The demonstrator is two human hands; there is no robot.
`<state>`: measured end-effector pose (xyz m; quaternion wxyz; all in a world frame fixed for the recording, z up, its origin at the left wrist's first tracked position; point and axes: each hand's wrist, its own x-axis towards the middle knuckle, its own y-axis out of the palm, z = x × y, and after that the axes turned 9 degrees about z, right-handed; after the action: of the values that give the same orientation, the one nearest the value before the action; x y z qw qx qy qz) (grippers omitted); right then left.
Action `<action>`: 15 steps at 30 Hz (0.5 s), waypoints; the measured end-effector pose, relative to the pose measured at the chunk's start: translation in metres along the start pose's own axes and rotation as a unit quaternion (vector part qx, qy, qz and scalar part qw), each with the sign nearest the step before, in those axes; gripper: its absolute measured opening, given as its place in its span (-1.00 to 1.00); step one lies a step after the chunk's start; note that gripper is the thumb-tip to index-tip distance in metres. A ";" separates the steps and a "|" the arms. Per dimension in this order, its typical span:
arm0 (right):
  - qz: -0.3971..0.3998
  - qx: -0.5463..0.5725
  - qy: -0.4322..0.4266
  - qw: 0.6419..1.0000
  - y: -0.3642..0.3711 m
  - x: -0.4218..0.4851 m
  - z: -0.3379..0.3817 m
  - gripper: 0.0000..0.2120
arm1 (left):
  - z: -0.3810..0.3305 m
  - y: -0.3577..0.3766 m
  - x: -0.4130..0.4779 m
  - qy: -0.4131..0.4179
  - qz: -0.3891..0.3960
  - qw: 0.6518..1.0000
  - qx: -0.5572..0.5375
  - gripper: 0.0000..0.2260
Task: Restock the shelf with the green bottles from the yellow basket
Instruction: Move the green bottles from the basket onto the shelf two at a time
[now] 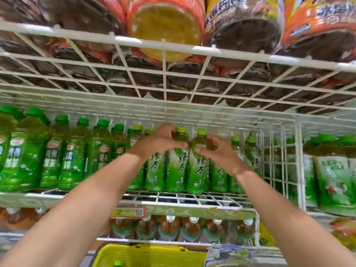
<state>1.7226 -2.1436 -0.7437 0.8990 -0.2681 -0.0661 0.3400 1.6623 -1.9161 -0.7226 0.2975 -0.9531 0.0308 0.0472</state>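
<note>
Two green tea bottles stand upright at the front of the white wire shelf (185,199). My left hand (163,140) grips the shoulder of the left bottle (176,166), just under its light green cap. My right hand (219,151) curls round the shoulder of the right bottle (198,168). More of the same green bottles stand in rows behind and beside them. The yellow basket (146,255) is at the bottom edge, below my arms, with one green cap (118,263) showing inside it.
Darker green tea bottles (52,157) fill the shelf's left part. A wire divider (279,160) closes off more green bottles at the right. Large bottles lie on the wire shelf (173,47) overhead. Brown tea bottles (181,228) stand on the shelf below.
</note>
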 end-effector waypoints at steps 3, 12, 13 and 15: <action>0.012 -0.029 0.022 0.999 -0.005 0.013 -0.006 -0.43 | -0.003 -0.007 0.014 0.013 0.007 0.997 0.081 -0.35; -0.001 -0.073 -0.029 0.997 0.001 0.027 -0.013 -0.68 | 0.010 -0.026 0.043 -0.032 0.042 0.983 0.174 -0.44; -0.010 -0.081 -0.033 0.996 0.003 0.028 -0.015 -0.59 | 0.011 -0.026 0.043 -0.031 0.042 0.983 0.174 -0.44; -0.027 -0.101 -0.035 0.994 0.008 0.026 -0.014 -0.40 | 0.012 -0.024 0.041 -0.027 0.039 0.983 0.180 -0.36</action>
<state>1.7421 -2.1279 -0.7609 0.8734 -0.3433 -0.1389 0.3163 1.7042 -1.8910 -0.7234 0.4624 -0.8807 0.0677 0.0777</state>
